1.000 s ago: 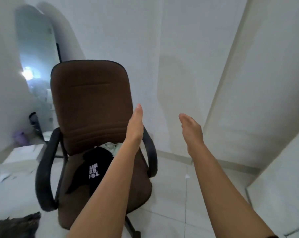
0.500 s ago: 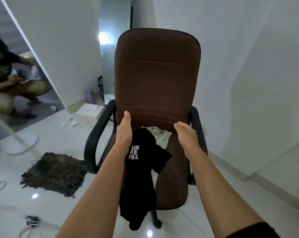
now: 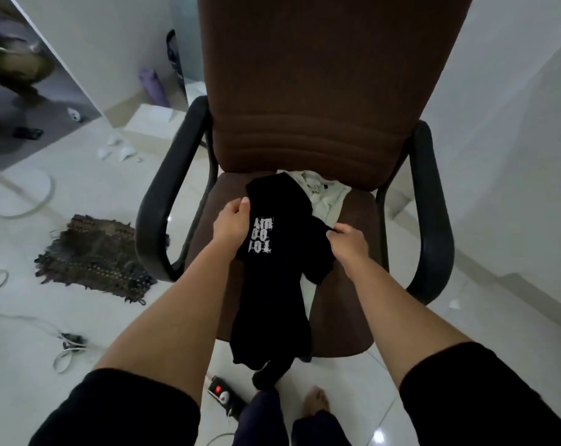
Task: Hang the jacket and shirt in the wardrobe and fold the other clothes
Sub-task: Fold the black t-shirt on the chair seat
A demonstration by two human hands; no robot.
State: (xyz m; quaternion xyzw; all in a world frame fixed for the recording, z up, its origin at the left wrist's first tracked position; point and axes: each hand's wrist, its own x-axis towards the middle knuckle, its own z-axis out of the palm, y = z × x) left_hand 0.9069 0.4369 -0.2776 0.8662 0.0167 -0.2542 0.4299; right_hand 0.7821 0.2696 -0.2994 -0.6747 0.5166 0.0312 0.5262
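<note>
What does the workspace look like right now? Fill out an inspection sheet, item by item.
Surface: brown chair seat, bearing clothes.
Job's things: black shirt lies on the seat, hanging over its front edge; white garment lies partly under it.
Clutter: dark mat, purple bottle, paper scraps on the floor.
Grippers: left hand grips the shirt's left edge; right hand pinches its right side.
Cables: power strip near the feet; white cords on the floor at left.
Surroundings: white walls, tiled floor; another person far left.
</note>
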